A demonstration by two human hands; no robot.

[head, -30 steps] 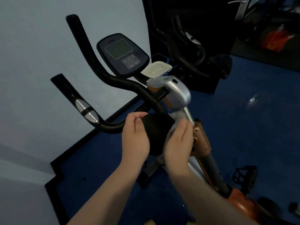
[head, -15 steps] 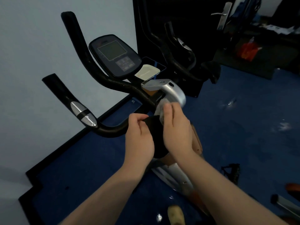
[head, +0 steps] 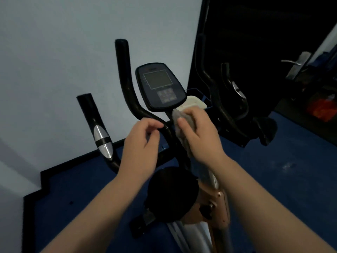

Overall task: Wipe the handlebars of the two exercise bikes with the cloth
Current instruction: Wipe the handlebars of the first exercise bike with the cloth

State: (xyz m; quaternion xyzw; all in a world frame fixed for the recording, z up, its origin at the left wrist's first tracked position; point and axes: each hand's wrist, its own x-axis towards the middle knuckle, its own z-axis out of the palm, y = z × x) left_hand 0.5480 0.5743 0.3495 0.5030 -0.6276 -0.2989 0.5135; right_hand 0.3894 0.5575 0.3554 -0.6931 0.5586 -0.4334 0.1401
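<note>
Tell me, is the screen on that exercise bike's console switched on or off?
It looks off: the console screen is a dull, even grey with no figures or glow. In this dim, blurred view a faint display cannot be ruled out.

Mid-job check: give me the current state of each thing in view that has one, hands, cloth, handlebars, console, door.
right hand: holds the cloth, pressing it at the handlebar centre.
left hand: fingers loosely curled, holding nothing, beside the bar.
cloth: bunched, draped down the stem.
handlebars: upright, both left grips bare.
console: screen dark.
door handle: level.
</note>
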